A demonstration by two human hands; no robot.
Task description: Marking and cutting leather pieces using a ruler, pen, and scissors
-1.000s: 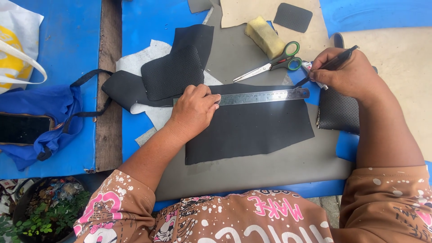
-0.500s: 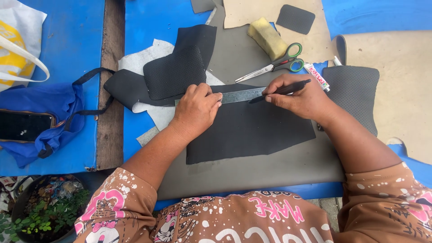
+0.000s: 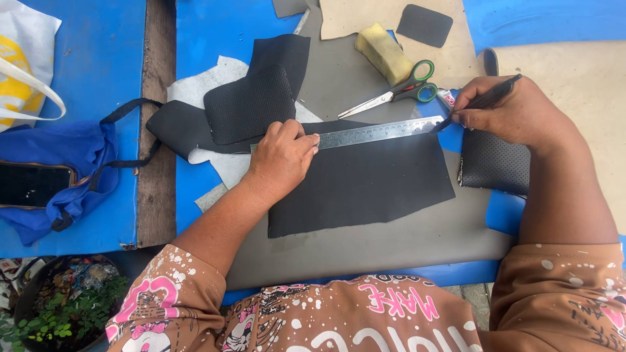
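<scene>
Black sheet (image 3: 372, 186) lies flat on a grey mat (image 3: 391, 241) near the middle of the desk, its lower edge towards me and cut at a slant on the right. A steel ruler (image 3: 372, 132) runs along the sheet's upper edge, left to right, tilted slightly upward at the right end. I see my left hand (image 3: 282, 156) palm down, fingers together, pressing the ruler's left part onto the sheet; fingertips touch the ruler's near edge. My right hand (image 3: 512, 114) sits at the ruler's right end, closed in a pinch on a dark pen (image 3: 486, 101), the tip touching down right at the ruler's end, at the sheet's upper right corner. Under the right wrist lies a perforated black piece (image 3: 492, 163), just beside the sheet's right edge. Green-handled scissors (image 3: 398, 91) lie just above the ruler, blades pointing left, closed. A yellow sponge (image 3: 385, 55) sits beyond them, towards the desk's far edge. More black offcuts (image 3: 251, 107) are stacked on a white scrap at the upper left of the mat. On the left part of the desk: a blue bag (image 3: 59, 176) with a phone (image 3: 32, 184) on it.
</scene>
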